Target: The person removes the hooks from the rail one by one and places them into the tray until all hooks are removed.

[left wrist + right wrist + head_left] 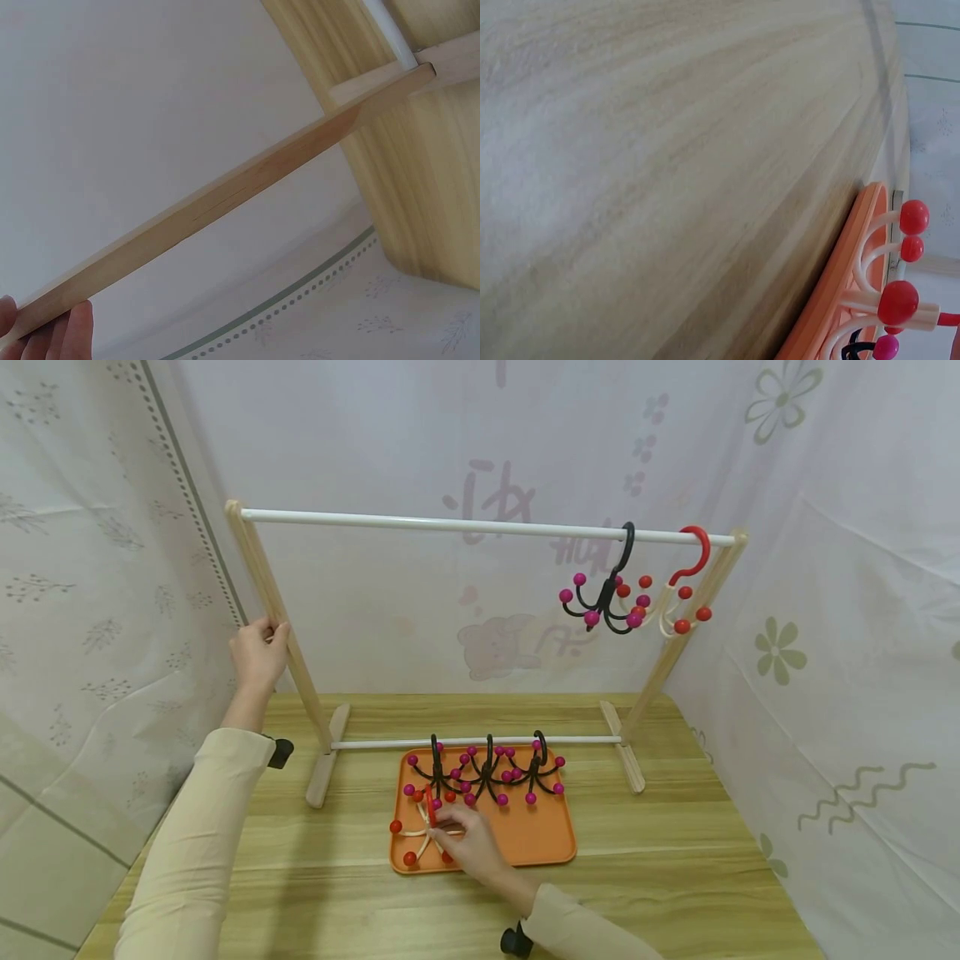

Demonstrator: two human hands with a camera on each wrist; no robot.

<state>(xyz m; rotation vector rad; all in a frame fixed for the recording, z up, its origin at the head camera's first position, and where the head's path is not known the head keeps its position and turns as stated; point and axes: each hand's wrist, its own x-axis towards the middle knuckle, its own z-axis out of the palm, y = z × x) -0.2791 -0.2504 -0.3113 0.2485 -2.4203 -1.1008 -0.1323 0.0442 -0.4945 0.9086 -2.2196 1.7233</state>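
Pinching the red hook of a cream multi-arm hanger between thumb and fingers, your right hand is over the front left part of the orange tray. That hanger stands there hook up, its red-balled arms splayed. Your left hand grips the rack's left wooden post, fingers curled round it. Behind your right hand, three black hangers with magenta balls line the tray's back. On the white top rail, a black hanger and a red-hooked cream hanger hang near the right end.
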